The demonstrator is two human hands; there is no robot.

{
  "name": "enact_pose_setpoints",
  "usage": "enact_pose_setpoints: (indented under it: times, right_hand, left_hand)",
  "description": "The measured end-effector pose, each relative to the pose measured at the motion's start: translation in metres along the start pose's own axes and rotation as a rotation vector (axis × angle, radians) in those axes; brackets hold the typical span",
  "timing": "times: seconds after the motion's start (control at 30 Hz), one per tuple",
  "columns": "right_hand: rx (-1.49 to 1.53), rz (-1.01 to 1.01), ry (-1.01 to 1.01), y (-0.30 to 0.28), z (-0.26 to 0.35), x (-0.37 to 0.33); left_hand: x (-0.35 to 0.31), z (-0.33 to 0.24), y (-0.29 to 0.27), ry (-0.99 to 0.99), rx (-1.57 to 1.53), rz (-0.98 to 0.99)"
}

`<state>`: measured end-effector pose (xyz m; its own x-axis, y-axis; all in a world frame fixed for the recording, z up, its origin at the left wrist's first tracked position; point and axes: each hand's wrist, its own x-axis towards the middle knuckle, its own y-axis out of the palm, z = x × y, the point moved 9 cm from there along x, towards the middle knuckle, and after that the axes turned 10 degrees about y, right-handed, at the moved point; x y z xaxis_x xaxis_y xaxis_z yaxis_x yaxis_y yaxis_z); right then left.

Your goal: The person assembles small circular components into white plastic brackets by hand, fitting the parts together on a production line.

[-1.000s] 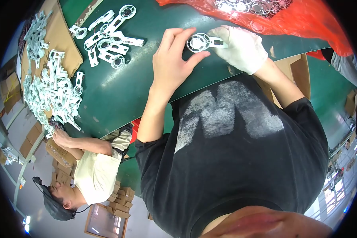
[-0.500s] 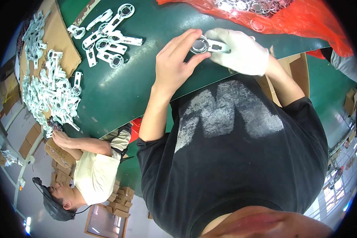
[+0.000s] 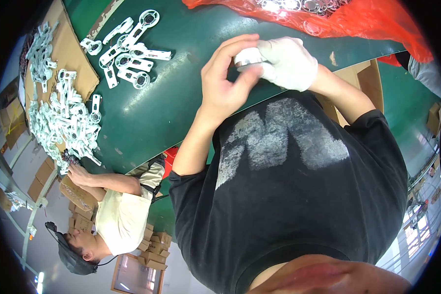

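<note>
i am holding the small white metal part (image 3: 247,56) up above the green table (image 3: 181,103), pinched between both hands, and it is mostly hidden by the fingers. the gloved right hand (image 3: 289,63) is closing around one end while the bare left hand (image 3: 225,81) is gripping the other with thumb and fingertips. i think i should be keeping both grips firm and turning slowly, away from the red bag (image 3: 357,24).

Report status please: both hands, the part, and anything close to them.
Left hand bare, right hand gloved, both closed on white metal part. Held above green table. Loose white parts lie left, red bag behind.
</note>
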<state>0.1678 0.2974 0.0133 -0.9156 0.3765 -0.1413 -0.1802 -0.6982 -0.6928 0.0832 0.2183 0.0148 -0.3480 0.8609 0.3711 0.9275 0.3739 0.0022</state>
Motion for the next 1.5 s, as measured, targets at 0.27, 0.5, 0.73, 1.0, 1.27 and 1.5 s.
enact_pose_setpoints:
  times: [0.27, 0.5, 0.73, 1.0, 1.27, 1.5]
  right_hand:
    - [-0.115, -0.139, -0.046, 0.003, 0.001, -0.007]
    - [0.079, -0.002, 0.272, 0.011, -0.028, -0.01]
    - [0.134, -0.128, 0.19, 0.009, -0.021, -0.013]
    - [0.112, -0.1, 0.22, 0.01, -0.024, -0.012]
    - [0.287, -0.335, 0.153, -0.01, -0.019, -0.01]
    - [0.561, -0.464, 0.529, -0.041, -0.045, -0.03]
  left_hand:
    - [0.023, -0.004, -0.01, -0.033, 0.191, 0.235]
    - [0.089, 0.007, -0.126, -0.28, 0.358, -0.098]
    - [0.132, 0.03, -0.23, -0.091, 0.416, -0.516]
    - [0.102, 0.04, -0.159, -0.329, 1.517, 0.377]
    - [0.11, -0.021, -0.083, -0.18, 0.557, -0.018]
    - [0.102, 0.01, 0.043, -0.07, 0.238, 0.328]
